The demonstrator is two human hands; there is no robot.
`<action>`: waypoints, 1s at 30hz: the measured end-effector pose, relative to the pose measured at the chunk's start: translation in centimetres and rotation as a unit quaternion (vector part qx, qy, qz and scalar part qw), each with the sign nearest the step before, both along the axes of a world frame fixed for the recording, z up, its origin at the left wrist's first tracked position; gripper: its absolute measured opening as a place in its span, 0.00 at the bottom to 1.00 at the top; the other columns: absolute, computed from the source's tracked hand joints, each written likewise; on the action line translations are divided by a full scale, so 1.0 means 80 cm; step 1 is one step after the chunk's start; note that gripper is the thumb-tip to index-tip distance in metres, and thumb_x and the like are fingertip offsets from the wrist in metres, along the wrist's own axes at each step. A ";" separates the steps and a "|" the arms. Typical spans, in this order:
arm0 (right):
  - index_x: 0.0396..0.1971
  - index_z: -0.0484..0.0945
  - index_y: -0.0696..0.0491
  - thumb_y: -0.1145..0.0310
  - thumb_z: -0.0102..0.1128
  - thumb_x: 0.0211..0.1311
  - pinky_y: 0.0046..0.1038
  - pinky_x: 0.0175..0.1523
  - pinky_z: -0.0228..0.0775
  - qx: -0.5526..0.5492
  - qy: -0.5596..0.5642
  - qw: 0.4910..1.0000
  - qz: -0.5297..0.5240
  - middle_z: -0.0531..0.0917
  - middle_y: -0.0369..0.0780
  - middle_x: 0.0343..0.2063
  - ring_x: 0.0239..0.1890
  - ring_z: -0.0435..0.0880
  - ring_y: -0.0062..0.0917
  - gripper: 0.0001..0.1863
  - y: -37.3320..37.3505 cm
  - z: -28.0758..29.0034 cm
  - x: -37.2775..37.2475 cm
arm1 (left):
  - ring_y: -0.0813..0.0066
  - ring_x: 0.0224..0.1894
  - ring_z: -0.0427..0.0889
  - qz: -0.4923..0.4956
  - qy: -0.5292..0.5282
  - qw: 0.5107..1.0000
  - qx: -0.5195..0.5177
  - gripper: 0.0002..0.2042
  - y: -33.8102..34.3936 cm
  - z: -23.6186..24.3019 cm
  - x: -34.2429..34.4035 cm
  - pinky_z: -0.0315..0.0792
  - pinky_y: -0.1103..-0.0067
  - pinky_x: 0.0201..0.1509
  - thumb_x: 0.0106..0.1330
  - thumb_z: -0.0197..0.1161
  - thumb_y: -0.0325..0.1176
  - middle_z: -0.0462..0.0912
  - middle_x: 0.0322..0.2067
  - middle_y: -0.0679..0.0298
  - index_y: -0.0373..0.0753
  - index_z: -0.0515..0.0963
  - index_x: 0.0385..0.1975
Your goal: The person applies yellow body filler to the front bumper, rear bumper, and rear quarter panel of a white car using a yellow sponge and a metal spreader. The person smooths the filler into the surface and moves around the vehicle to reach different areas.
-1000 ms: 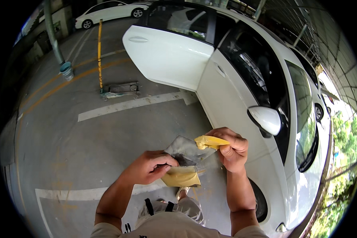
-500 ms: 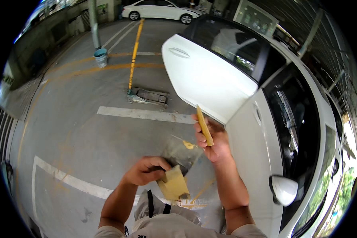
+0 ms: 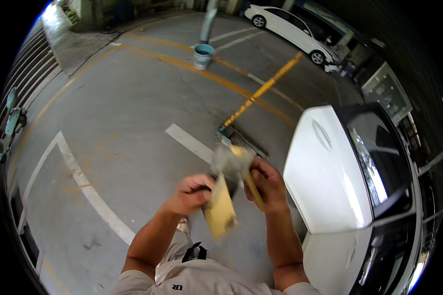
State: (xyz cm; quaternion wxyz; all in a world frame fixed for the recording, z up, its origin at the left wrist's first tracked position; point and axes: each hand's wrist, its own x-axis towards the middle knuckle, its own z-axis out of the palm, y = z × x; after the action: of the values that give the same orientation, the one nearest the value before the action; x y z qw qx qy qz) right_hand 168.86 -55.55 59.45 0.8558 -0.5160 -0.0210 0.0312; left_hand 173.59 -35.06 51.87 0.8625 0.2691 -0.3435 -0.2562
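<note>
**Light tools: yellow plate (image 3: 220, 210), yellow spreader (image 3: 253, 191)**

Head view: at seven o'clock, the left hand (image 3: 188, 194) has its fingers clamped on the yellow plate, at six. At four, the right hand (image 3: 269, 186) has fingers pinching the yellow spreader. Central: a blurred grey sheet (image 3: 225, 161) with a yellow dab (image 3: 238, 151). All seem thin, stiffish; smears could be slippery, so grip bare edges.

I see my left hand (image 3: 188, 192) at 7 o'clock of centre, its fingers curled in a grip, knuckles up, pointing toward 2. My right hand (image 3: 269, 184) sits at 4, near the left, pinching thumb to fingers — aimed at 11. Both forearms, the left (image 3: 152, 236) and right (image 3: 283, 241), rise from 6 — angled inward.
</note>
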 end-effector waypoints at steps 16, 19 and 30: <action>0.48 0.71 0.63 0.78 0.53 0.62 0.28 0.52 0.71 -0.019 -0.342 0.925 -0.166 0.78 0.40 0.39 0.42 0.79 0.24 0.14 -0.062 -0.067 0.608 | 0.72 0.34 0.75 0.241 -0.303 0.849 0.359 0.12 -0.012 0.036 0.530 0.68 0.80 0.36 0.57 0.50 0.13 0.77 0.32 0.62 0.35 0.75 0.37; 0.44 0.73 0.64 0.78 0.53 0.61 0.24 0.47 0.70 -0.026 -0.350 0.927 -0.133 0.79 0.39 0.38 0.39 0.78 0.21 0.12 -0.068 -0.031 0.731 | 0.72 0.33 0.75 0.256 -0.296 0.852 0.347 0.12 -0.021 0.064 0.653 0.67 0.80 0.36 0.56 0.50 0.13 0.77 0.32 0.62 0.35 0.75 0.37; 0.45 0.75 0.58 0.74 0.53 0.61 0.21 0.30 0.70 -0.069 -0.042 0.991 -0.110 0.81 0.37 0.32 0.28 0.77 0.19 0.13 -0.226 -0.012 1.126 | 0.76 0.33 0.75 0.147 -0.275 0.922 0.231 0.07 -0.159 0.052 1.128 0.68 0.82 0.36 0.59 0.54 0.18 0.77 0.30 0.63 0.32 0.76 0.35</action>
State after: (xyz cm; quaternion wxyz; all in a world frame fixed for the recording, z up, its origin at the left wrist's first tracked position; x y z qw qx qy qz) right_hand 258.93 -73.66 58.51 0.8145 -0.5741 0.0023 -0.0832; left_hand 263.79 -47.80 56.06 0.6762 0.5680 -0.4548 -0.1150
